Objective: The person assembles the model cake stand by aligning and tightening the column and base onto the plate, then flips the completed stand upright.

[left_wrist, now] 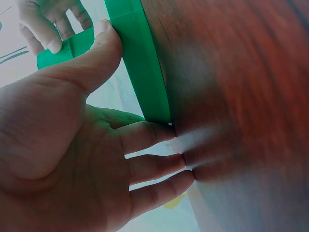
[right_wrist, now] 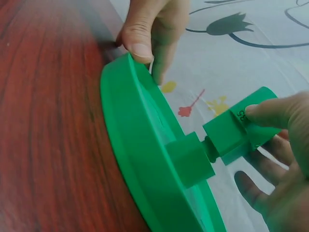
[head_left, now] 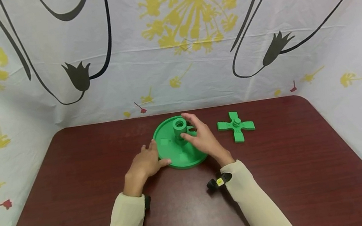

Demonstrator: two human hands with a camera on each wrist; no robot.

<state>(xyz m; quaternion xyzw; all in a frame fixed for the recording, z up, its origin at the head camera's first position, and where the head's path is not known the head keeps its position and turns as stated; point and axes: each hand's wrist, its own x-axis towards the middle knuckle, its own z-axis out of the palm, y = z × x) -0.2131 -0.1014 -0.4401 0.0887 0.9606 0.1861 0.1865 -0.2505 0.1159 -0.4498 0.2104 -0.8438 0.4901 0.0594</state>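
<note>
A round green tray-like base with a raised rim lies on the table. My left hand touches its left edge, the thumb at the rim and the other fingers nearly straight, tips down on the tabletop. Above the base stands a green post with a round hole in its top. In the right wrist view, its cylindrical upper part joins a square section, and a narrow neck shows above a square block on the base. My right hand holds the post between thumb and fingers.
To the right of the base lies a green cross-shaped piece with a round stub at its centre. The dark reddish wooden table ends at the back against a white patterned cloth.
</note>
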